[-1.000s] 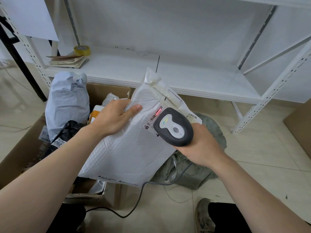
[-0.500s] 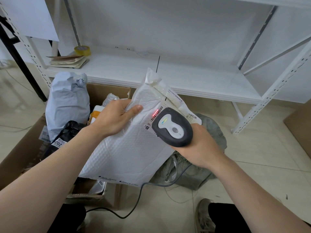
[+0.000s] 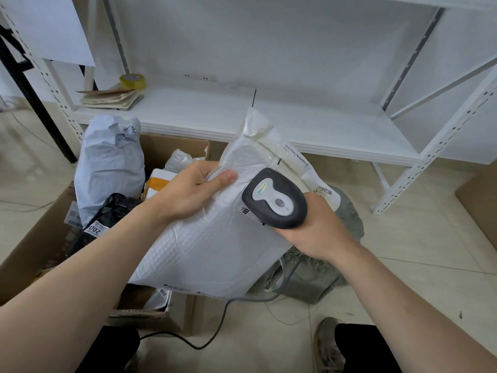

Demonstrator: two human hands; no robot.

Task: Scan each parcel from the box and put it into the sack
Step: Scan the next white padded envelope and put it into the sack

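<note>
Here the left hand (image 3: 188, 195) pinches the white parcel (image 3: 212, 251) over the box (image 3: 32, 238), thumb on top; the right hand (image 3: 320, 232) wraps the scanner (image 3: 274, 200) above its label (image 3: 322, 192), perhaps reading 120; a black bag (image 3: 113, 208) is stickered 200

The box (image 3: 29, 243) is set at the left, before the shelf (image 3: 336, 130); the sack (image 3: 317, 281) is laid just right of it; the parcel (image 3: 215, 243) is held above both by the left hand (image 3: 188, 196); the scanner (image 3: 274, 199) is held over it by the right hand (image 3: 318, 228); a tape roll (image 3: 133, 81) is set on the shelf's left end.
</note>
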